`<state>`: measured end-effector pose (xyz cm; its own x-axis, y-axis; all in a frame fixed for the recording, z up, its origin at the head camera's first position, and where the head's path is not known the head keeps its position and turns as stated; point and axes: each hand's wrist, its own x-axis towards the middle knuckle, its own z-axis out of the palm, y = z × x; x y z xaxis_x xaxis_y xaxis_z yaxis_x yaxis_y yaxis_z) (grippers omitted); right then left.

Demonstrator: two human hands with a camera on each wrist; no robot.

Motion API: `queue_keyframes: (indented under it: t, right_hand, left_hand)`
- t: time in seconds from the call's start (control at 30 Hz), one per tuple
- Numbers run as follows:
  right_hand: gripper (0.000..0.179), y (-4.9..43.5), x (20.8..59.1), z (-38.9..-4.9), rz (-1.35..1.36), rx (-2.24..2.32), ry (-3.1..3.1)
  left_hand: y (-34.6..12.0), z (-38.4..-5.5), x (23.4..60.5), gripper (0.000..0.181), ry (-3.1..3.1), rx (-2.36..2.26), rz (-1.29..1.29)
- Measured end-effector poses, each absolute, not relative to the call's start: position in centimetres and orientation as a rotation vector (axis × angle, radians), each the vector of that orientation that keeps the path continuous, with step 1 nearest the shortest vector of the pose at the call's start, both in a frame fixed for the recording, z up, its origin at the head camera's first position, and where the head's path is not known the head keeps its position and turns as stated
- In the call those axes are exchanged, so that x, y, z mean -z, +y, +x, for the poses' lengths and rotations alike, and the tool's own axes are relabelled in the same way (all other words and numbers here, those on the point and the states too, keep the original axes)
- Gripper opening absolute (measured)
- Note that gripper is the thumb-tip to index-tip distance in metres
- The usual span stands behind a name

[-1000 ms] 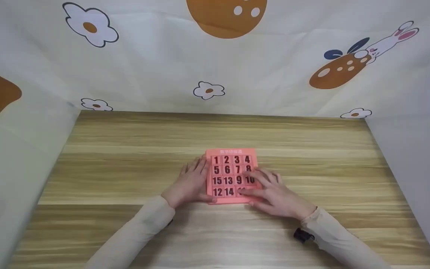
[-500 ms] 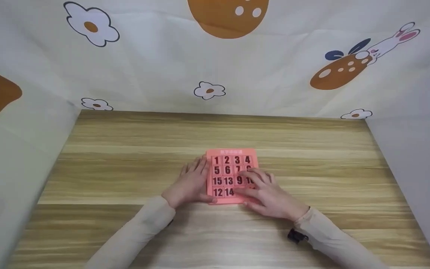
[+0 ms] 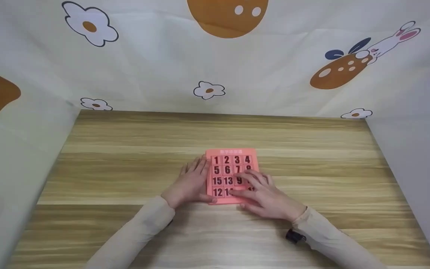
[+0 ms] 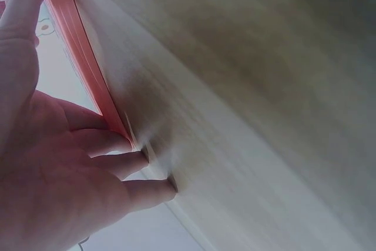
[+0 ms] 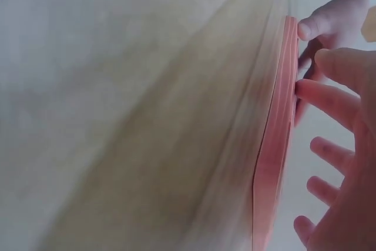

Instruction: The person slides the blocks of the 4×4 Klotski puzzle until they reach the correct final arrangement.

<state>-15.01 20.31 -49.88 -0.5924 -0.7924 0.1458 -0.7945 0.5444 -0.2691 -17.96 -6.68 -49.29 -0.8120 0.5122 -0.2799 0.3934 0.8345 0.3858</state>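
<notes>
wood-grain tabletop (image 3: pixel 215 235), pink number slide puzzle (image 3: pixel 227 175); left hand (image 3: pixel 189 185) spread, bracing it; right hand (image 3: pixel 271 196) spread, fingertip (image 3: pixel 237 193) at tile 14 (image 3: pixel 227 192), best nudged lightly, squarely.

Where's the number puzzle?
Head view: the puzzle lies on the wooden table, between the left hand at its left edge and the right hand over its lower right.

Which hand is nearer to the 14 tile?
Right. The right hand has its index fingertip over part of the 14 tile. The left hand is farther off, at the left edge of the pink board, thumb by the lower left corner.
</notes>
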Motion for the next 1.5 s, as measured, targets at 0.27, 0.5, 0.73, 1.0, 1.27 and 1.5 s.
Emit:
queue_keyframes:
  t: [0.27,0.5,0.73,1.0,1.27,1.5]
  right_hand:
    - [0.026,20.6,49.5,-15.1,1.332,-0.507,-2.757]
    - [0.017,19.9,48.9,-15.6,1.249,-0.502,-2.736]
    - [0.045,18.6,49.4,-16.1,1.277,-0.419,-2.838]
    - [0.038,19.4,49.2,-15.3,1.398,-0.477,-2.770]
    - [0.037,20.2,49.3,-15.5,1.136,-0.483,-2.788]
    - [0.050,19.8,49.5,-15.6,1.262,-0.478,-2.841]
  left_hand:
    - [-6.7,-17.9,49.3,0.123,2.644,-0.438,0.676]
    - [-6.6,-17.9,49.4,0.124,2.641,-0.441,0.662]
    - [-6.5,-17.9,49.5,0.122,2.643,-0.439,0.668]
    - [-6.6,-18.0,49.5,0.122,2.641,-0.431,0.669]
    - [-6.6,-18.1,49.3,0.123,2.636,-0.427,0.656]
    - [-6.5,-18.1,49.3,0.123,2.633,-0.423,0.655]
